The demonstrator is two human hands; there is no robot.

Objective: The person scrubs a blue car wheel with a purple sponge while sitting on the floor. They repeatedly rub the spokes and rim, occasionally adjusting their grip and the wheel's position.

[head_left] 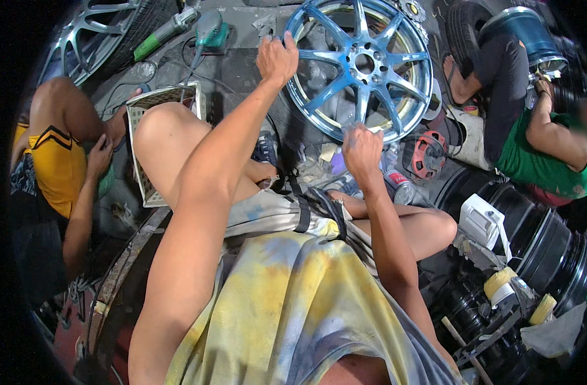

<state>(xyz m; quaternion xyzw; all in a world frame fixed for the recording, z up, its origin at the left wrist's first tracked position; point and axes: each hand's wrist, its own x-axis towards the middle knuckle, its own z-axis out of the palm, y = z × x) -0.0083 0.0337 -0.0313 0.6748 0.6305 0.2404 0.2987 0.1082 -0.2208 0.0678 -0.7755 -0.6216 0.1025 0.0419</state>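
A blue multi-spoke wheel rim (320, 56) with bare silvery patches lies face up in front of me. My left hand (277, 61) is closed on its left edge, fingers over the lip. At the near edge of the rim is my right hand (364, 153), its fingers curled against the lip. The right fingertips are slightly blurred, and a small greyish piece seems to show at them; I cannot tell what it is. Both forearms reach forward over my bent knees.
A green-and-grey angle grinder (165, 33) and a teal sander (210, 32) lie at the far left. A white plastic basket (138, 163) stands by my left knee. Black rims (530, 224) line the right, with a can (402, 187) nearby. People sit on both sides.
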